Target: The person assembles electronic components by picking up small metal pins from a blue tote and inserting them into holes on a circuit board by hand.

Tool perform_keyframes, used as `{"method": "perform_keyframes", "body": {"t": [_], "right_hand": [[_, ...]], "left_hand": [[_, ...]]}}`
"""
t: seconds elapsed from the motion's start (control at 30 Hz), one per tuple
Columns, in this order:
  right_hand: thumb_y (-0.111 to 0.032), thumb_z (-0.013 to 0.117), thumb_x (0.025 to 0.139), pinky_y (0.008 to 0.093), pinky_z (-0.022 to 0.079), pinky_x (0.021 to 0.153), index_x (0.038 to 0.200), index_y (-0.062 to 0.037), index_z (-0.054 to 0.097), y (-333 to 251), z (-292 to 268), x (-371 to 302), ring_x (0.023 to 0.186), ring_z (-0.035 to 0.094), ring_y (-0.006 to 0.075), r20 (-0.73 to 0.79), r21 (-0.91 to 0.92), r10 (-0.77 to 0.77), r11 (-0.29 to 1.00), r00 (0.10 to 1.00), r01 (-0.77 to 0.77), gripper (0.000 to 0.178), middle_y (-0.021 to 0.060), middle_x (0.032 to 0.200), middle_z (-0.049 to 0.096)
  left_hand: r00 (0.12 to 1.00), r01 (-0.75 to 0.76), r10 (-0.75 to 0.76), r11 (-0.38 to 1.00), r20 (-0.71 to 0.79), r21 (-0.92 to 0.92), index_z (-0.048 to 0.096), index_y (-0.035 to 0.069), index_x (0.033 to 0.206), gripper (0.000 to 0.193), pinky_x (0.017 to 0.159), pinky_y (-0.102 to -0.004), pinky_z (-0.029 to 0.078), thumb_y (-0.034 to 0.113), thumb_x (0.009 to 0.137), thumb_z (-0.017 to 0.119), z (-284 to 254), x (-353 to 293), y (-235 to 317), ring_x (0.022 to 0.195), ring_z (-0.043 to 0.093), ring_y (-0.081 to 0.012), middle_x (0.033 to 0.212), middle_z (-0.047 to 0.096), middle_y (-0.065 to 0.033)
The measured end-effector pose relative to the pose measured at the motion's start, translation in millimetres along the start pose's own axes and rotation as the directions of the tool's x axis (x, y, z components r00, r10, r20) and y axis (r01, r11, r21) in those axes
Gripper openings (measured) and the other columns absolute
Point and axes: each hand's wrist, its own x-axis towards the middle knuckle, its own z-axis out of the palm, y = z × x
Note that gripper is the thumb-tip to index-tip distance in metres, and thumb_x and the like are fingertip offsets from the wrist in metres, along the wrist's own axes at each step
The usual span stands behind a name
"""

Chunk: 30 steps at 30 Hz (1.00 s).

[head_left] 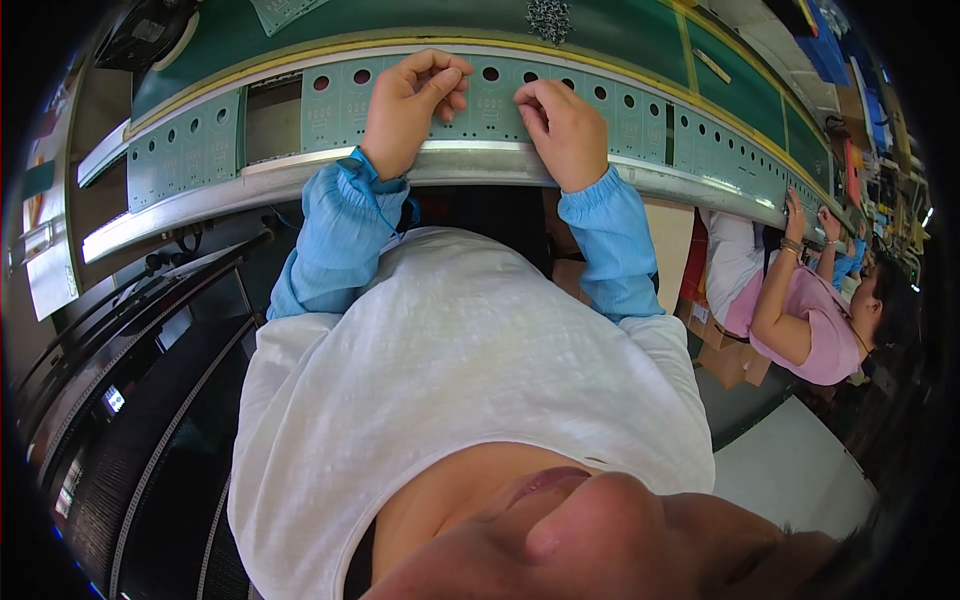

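— Where's the work?
— A pale green perforated circuit panel on the long metal conveyor rail.
— Hands?
— Left hand and right hand (fingers curled) press it; anything pinched, I cannot tell. Probably seating parts; careful alignment matters.

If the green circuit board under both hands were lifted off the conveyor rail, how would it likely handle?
The green circuit board looks thin and flat, so it is probably stiff and light. The round holes along its top hint it could crack if bent. Lying flat on the metal rail under the left hand and right hand, it should slide, not roll.
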Motion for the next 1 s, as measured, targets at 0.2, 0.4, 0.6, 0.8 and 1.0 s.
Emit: {"method": "perform_keyframes", "body": {"t": [0.2,0.4,0.6,0.8,1.0], "right_hand": [[-0.007,0.071,0.085,0.0397,0.054,0.065,0.096,-0.0152,0.067,1.1,5.3,-0.6,0.079,0.068,0.0273,-0.045,-0.064,-0.039,0.997,0.998,0.036,0.014,0.0031,0.088,0.068],[-0.008,0.072,0.087,0.0397,0.053,0.064,0.095,-0.0148,0.069,-2.8,7.7,1.0,0.076,0.068,0.027,-0.05,-0.032,0.021,0.999,0.999,-0.023,0.011,0.0036,0.086,0.067],[-0.008,0.071,0.088,0.0393,0.053,0.064,0.095,-0.0141,0.071,1.5,5.2,-3.3,0.077,0.067,0.0268,-0.055,0.013,0.029,1.0,0.998,-0.028,0.01,0.0048,0.087,0.068],[-0.007,0.071,0.087,0.0397,0.053,0.065,0.094,-0.0146,0.069,-2.7,6.9,0.3,0.078,0.067,0.0263,-0.056,-0.07,-0.009,0.998,0.998,0.005,0.01,0.0035,0.086,0.067],[-0.009,0.074,0.084,0.0407,0.054,0.065,0.093,-0.0146,0.069,-1.2,8.1,-2.0,0.078,0.067,0.0278,-0.064,-0.115,-0.047,0.993,0.997,0.04,0.012,0.004,0.085,0.066]], "left_hand": [[0.999,0.036,-0.033,0.996,0.037,-0.079,0.068,-0.001,0.117,0.02,0.077,-0.0244,0.054,0.013,0.106,0.06,-1.8,0.8,1.6,0.086,0.067,-0.0118,0.101,0.07,-0.0063],[0.999,0.031,-0.03,0.999,0.025,-0.042,0.068,-0.002,0.117,0.019,0.077,-0.0259,0.056,0.011,0.105,0.061,-2.2,0.7,0.5,0.084,0.07,-0.0138,0.101,0.072,-0.0089],[0.999,0.015,-0.012,0.996,0.038,-0.09,0.069,-0.002,0.116,0.017,0.071,-0.0266,0.058,0.008,0.102,0.064,-3.0,2.4,-3.0,0.08,0.072,-0.0162,0.096,0.073,-0.0108],[0.995,0.061,-0.049,0.988,0.09,-0.14,0.069,0.0,0.118,0.019,0.078,-0.0257,0.057,0.012,0.104,0.063,-7.2,0.9,-2.7,0.084,0.069,-0.013,0.099,0.072,-0.0067],[0.993,0.082,-0.067,0.984,0.096,-0.156,0.069,0.0,0.12,0.02,0.079,-0.0252,0.057,0.012,0.105,0.062,-6.9,1.0,-1.3,0.085,0.068,-0.0125,0.1,0.071,-0.0057]]}}
